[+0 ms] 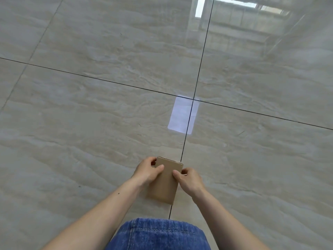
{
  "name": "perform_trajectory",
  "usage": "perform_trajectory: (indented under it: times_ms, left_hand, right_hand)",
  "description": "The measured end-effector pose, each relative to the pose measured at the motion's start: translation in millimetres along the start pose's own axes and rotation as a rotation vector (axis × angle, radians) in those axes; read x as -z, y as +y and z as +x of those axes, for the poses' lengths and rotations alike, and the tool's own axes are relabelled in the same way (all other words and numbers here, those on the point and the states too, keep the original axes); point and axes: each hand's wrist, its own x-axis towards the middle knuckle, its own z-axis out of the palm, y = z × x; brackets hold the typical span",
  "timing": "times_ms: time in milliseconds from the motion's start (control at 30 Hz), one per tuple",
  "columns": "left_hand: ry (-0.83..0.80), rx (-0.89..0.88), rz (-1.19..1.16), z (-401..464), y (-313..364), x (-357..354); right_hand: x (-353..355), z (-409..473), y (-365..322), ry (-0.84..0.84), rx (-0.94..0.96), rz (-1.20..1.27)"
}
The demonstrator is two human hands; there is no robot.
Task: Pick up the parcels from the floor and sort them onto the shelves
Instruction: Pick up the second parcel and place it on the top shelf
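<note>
Flat brown cardboard parcel (166, 181) off floor | left hand (146, 173), right hand (189, 179) pinch its long edges | shelves unseen | shelving left

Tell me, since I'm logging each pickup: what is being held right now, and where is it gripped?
A small cardboard parcel, gripped by both hands on its long side edges near the far end: left hand, right hand.

The parcel (166, 181) is plain brown cardboard. The floor (90, 105) is glossy beige-grey tile with pale marble veining and thin dark grout lines. The garment (158, 235) is blue denim with lighter stitching.
</note>
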Motion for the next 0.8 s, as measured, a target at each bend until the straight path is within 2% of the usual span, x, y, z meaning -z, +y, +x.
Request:
perform_trajectory:
  times_ms: [167, 333, 567, 800]
  left_hand:
    - [0.0, -0.012, -0.044, -23.8, 20.0, -1.0]
    - [0.023, -0.029, -0.084, -72.7, 57.0, 13.3]
    - [0.085, -0.031, -0.148, -187.7, 130.5, 52.3]
    - [0.096, -0.051, -0.082, -307.1, 206.6, 91.0]
  right_hand:
    - [8.7, -13.0, -0.9, 0.028, -0.045, 0.046]
    - [40.2, -63.0, -28.2, 0.055, -0.015, 0.109]
    - [90.9, -180.1, -83.1, 0.099, -0.032, 0.264]
    - [152.6, -307.4, -129.5, 0.215, -0.05, 0.302]
